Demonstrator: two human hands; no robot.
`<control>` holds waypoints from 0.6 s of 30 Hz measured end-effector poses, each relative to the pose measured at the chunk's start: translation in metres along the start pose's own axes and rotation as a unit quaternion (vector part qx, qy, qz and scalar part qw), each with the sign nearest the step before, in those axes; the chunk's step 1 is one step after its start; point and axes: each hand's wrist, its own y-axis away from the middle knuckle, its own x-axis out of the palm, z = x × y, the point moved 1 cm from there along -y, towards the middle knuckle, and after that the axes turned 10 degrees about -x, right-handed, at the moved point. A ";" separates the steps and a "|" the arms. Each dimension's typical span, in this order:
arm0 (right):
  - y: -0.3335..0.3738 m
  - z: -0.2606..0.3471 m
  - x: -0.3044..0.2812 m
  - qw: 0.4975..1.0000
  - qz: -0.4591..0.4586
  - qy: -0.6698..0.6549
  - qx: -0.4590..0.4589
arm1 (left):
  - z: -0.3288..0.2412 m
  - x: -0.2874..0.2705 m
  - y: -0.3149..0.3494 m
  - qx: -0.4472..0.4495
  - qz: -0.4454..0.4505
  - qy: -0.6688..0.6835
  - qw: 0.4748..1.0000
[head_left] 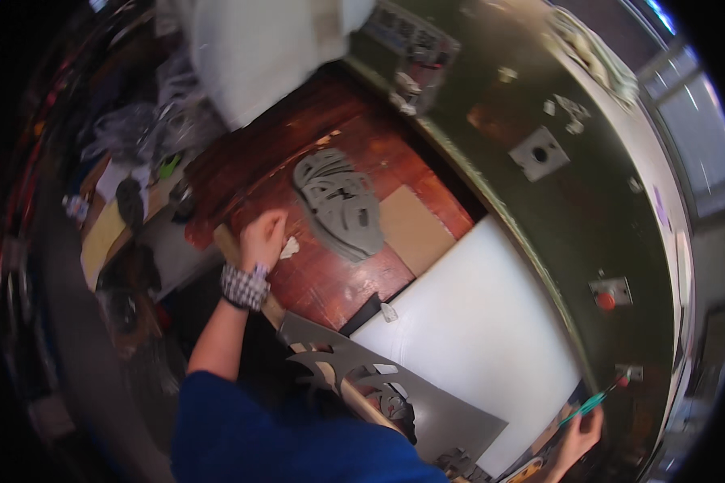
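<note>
My left hand (pixel 263 239) is over the near left edge of a reddish-brown wooden tabletop. Its fingers are curled in, and whether anything is inside them is hidden. A small white scrap (pixel 289 247) lies right beside it. Farther in on the wood is a stack of grey cut-out sheet pieces (pixel 342 205) with curved slots. At the lower right my right hand (pixel 582 439) grips a thin tool with a teal handle (pixel 590 405). The tool points up and right, toward a small red knob (pixel 623 380) on the green machine panel.
A white board (pixel 491 314) lies to the right, beside a brown cardboard piece (pixel 415 229). A grey sheet with curved cut-outs (pixel 451 406) is close to my body. The green machine panel (pixel 532 209) carries a red button (pixel 605 299). Plastic bags (pixel 149 125) clutter the left.
</note>
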 end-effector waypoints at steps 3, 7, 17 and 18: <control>-0.053 0.030 -0.018 0.997 -0.062 -0.001 -0.051 | 0.019 0.018 0.043 -0.013 0.080 0.128 0.988; -0.129 0.069 -0.056 0.955 -0.110 0.231 -0.148 | 0.030 0.024 0.068 0.054 0.081 -0.080 0.992; -0.260 0.012 -0.059 0.872 -0.275 0.367 -0.168 | -0.013 -0.006 0.106 0.053 0.204 0.008 0.978; -0.244 0.004 -0.053 0.838 -0.322 0.350 -0.269 | -0.021 0.001 0.120 0.055 0.217 0.014 0.975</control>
